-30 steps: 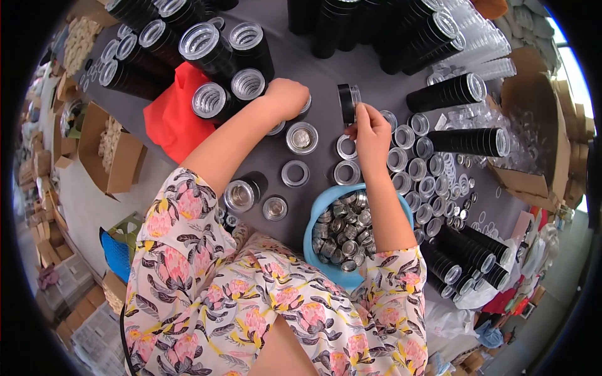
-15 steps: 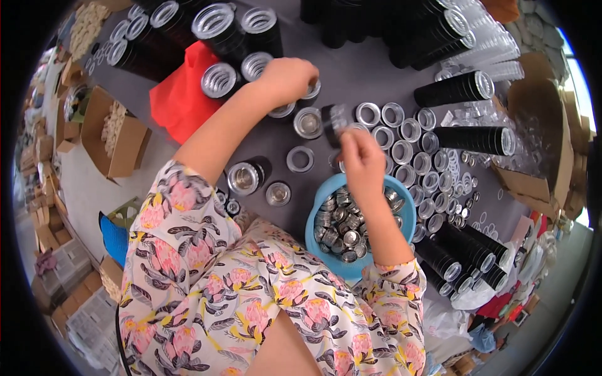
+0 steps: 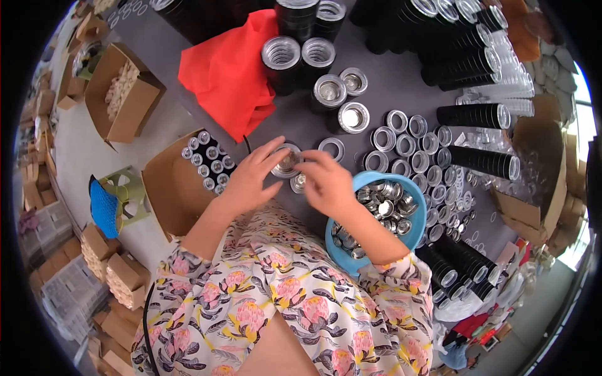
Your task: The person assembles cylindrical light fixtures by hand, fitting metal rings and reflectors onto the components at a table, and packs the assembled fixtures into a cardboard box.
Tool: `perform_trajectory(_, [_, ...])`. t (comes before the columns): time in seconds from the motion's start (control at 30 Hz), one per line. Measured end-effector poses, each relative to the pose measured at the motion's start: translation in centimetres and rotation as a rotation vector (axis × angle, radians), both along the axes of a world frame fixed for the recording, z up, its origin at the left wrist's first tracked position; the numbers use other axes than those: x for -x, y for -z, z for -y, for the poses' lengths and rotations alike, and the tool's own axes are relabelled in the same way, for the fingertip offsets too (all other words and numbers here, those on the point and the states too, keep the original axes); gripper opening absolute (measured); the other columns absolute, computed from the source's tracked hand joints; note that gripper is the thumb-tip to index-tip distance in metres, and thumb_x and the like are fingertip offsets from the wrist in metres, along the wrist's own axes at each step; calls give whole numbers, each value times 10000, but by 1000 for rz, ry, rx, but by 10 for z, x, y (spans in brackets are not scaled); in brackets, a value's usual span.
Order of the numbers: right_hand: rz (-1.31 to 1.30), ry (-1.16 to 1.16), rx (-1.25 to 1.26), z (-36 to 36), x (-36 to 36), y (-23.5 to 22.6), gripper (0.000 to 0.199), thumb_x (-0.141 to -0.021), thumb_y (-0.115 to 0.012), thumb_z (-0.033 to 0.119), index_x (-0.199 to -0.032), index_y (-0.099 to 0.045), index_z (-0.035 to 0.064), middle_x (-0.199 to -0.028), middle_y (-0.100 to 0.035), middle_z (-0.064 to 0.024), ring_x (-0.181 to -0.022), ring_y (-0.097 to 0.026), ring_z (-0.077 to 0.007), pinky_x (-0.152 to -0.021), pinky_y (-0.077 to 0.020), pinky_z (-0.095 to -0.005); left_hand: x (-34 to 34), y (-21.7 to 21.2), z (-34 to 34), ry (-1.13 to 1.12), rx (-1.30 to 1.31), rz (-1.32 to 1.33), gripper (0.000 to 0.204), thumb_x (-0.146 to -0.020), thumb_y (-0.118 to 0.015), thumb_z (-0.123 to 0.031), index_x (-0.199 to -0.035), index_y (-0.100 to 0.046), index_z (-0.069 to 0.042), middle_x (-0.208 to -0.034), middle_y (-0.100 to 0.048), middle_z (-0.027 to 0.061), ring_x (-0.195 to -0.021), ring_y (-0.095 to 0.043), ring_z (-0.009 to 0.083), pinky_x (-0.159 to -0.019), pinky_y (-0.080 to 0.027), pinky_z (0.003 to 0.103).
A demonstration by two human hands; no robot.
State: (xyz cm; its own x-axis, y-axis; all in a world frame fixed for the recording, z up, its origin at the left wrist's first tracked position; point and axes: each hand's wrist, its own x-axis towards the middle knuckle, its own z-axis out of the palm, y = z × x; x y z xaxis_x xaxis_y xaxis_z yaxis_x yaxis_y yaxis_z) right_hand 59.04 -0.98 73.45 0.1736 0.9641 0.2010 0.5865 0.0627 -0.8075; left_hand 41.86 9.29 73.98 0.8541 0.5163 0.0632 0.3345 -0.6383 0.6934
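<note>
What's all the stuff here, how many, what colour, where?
Grey tabletop: one, grey, centre
Crumpled red cloth: one, red, upper left
Black cylindrical stacks: many, black, back and right
Round blue basin: one, blue, right of centre
Small round metallic pieces: many, silver, inside basin
Clear round rings: many, clear, beyond basin
Brown cardboard boxes: several, brown, left and right
Textured blue object: one, blue, far left
Round clear containers: at least two, clear, centre
Floral garment: one, multicoloured, bottom
Left hand: one, bare, left of containers
Right hand: one, bare, right of containers
</note>
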Motion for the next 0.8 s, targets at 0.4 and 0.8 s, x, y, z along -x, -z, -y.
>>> perform_trajectory(0.4, [780,-58,659,21,45,107,597,-687,-709,259,-1216,-481,103,-1287,-440,-175,-1115,-481,-347,-748,-483,-463,-10,34,5,-101,85,266,761,-642,-731,-75,-1321,-389,-87,-1383,-362,132,-1249,-397,285,-1011,-361,366])
perform_trajectory(0.8, [330,163,15,8,6,-37,672,-585,-768,230,-1173,-495,52,-1153,-505,-134,-945,-519,-305,-792,-446,-390,-5,44,-2,-66,148,186,810,-633,-738,-117,-1343,-351,-86,-1356,-400,97,-1226,-410,277,-1002,-365,383])
